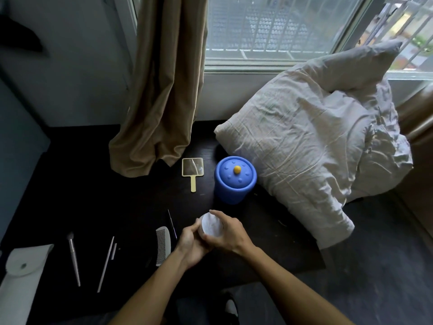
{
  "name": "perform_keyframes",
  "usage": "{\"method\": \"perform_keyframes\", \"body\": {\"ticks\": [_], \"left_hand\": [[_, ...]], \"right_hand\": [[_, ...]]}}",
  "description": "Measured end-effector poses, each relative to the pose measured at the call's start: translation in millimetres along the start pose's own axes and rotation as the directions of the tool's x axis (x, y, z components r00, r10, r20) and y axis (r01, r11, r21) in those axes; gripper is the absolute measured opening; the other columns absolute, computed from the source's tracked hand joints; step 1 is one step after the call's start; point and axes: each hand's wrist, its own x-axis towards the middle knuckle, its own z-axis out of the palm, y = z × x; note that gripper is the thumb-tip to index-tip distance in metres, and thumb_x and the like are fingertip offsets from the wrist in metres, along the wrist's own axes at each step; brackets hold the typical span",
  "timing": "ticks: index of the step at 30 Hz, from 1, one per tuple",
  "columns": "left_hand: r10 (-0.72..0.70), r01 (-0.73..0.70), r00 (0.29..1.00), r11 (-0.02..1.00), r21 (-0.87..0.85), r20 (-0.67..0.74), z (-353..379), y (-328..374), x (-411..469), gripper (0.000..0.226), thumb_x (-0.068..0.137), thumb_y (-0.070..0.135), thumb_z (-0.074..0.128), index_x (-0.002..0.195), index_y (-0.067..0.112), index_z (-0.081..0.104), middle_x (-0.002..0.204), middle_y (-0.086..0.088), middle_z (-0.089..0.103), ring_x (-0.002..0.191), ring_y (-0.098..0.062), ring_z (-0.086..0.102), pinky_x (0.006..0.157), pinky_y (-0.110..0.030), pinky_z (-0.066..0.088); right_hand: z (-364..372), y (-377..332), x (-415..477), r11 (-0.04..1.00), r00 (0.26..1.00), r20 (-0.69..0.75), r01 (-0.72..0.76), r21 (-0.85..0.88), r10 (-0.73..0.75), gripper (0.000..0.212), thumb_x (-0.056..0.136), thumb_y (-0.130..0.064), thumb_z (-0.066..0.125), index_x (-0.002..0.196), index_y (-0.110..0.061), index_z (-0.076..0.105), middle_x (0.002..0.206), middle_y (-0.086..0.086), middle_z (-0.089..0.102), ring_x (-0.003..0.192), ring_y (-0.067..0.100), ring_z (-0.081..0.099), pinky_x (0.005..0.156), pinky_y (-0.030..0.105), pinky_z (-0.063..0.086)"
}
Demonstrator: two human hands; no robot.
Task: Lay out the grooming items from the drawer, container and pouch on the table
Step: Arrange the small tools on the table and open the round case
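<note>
Both arms bare to frame edge; L hand (pixel 190 245) & R hand (pixel 230 234) bare too

No word, brand, number or sign can be read anywhere in the view. The flat top of the white jar (pixel 212 225), at 6 o'clock from the blue container (pixel 235 181) and gripped by the left hand (pixel 188 240) and the right hand (pixel 230 234), bears faint grey marks (too blurred to tell letters from pattern). The white pouch (pixel 22 266), far out at 8 o'clock from the jar, shows a round snap but no legible print.
</note>
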Motion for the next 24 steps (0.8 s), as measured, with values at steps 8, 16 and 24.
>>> {"method": "perform_keyframes", "body": {"ticks": [8,16,24], "left_hand": [[0.044,-0.044,0.998,0.999,0.003,0.039,6,18,-6,0.053,0.099,0.041,0.026,0.115,0.004,0.061,0.108,-0.017,0.069,0.096,-0.03,0.066,0.095,-0.042,0.043],[0.132,-0.133,0.991,0.985,-0.113,-0.015,8,26,-3,0.058,0.1,0.042,0.019,0.111,0.002,0.06,0.095,-0.019,0.072,0.099,-0.033,0.059,0.084,-0.042,0.045],[0.148,-0.156,0.979,0.987,-0.049,-0.142,0,15,10,0.043,0.101,0.024,0.024,0.13,0.001,0.044,0.109,-0.027,0.062,0.091,-0.04,0.059,0.072,-0.046,0.052]], "right_hand": [[-5,-17,8,0.996,0.995,-0.08,0.066,0.054,-0.062,0.089,0.067,-0.056,0.074,0.143,-0.027,0.039,0.14,-0.005,0.053,0.127,0.012,0.05,0.106,0.031,0.042],[-5,-19,6,0.98,0.962,-0.198,0.197,0.025,-0.188,0.082,0.07,-0.039,0.073,0.142,-0.018,0.04,0.137,-0.003,0.045,0.121,0.01,0.051,0.097,0.019,0.042],[9,7,1,0.985,0.963,-0.27,0.054,0.163,-0.009,0.078,0.069,-0.028,0.076,0.137,-0.014,0.041,0.135,-0.003,0.049,0.12,0.008,0.051,0.098,0.025,0.048]]}}
